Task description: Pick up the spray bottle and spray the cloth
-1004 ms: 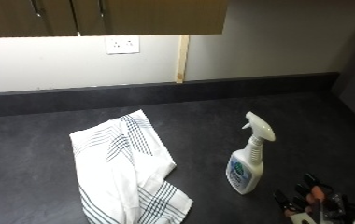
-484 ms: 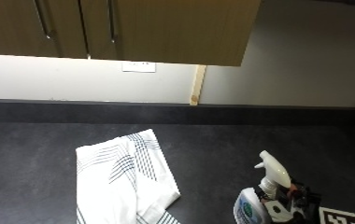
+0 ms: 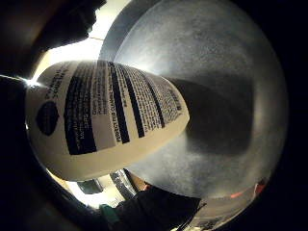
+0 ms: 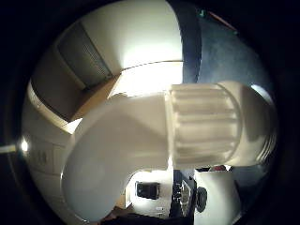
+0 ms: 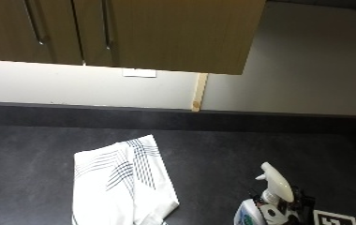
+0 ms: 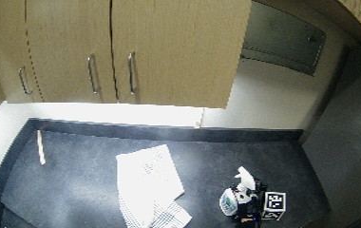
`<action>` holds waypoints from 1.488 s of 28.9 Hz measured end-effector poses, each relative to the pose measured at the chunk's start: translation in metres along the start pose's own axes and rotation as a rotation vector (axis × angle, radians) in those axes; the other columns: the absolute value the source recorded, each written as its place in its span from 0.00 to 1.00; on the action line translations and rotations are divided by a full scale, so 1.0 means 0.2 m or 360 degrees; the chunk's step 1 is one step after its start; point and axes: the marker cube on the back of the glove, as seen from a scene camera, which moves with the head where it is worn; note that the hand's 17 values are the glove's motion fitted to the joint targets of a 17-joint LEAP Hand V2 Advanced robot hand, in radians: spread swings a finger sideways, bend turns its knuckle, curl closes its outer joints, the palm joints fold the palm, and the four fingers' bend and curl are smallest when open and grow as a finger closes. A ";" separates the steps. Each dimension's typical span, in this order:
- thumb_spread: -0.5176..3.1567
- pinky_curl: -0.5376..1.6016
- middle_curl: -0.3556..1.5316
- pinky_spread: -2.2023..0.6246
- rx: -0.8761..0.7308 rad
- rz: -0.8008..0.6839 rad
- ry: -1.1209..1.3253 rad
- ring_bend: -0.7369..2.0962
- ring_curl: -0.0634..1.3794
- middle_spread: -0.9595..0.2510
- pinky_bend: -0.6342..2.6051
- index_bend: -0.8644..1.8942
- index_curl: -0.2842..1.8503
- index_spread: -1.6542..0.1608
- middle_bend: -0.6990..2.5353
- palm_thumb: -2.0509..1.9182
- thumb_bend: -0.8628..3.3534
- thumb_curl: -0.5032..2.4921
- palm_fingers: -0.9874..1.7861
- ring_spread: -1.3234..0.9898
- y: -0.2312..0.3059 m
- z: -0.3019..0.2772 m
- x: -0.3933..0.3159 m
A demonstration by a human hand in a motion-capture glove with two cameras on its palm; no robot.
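Within the last second the gloved right hand (image 5: 284,211) moved from beside the bottle (image 5: 260,206) to its neck, both palm views being filled by the bottle's label and collar. Whether the grip was closed cannot be told. The bottle stood upright on the surface (image 5: 228,154), well apart from the cloth (image 5: 119,183); lifting appeared imminent, spraying not begun.

Counter (image 5: 240,154): dark, speckled.
Cabinets (image 5: 166,33): wood, above far wall, metal handles (image 5: 106,23).
Outlet (image 5: 138,72): white, far wall.
Wood strip (image 5: 197,91): upright, against backsplash.
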 end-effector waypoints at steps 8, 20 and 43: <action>0.40 0.42 0.37 0.81 -0.0022 -0.0002 -0.0033 0.41 0.29 0.86 0.42 0.37 0.24 0.72 0.28 0.74 0.20 0.36 0.48 0.62 0.01 0.03 -0.06; 0.35 0.38 0.42 0.79 0.0080 -0.0120 -0.0077 0.40 0.29 0.77 0.32 0.45 0.31 0.79 0.35 0.80 0.21 0.38 0.74 0.56 -0.04 0.01 -0.01; 0.28 0.40 0.46 0.78 0.0310 -0.0082 -0.0190 0.39 0.35 0.73 0.25 0.43 0.36 0.82 0.36 0.81 0.20 0.40 0.76 0.53 -0.03 -0.12 -0.36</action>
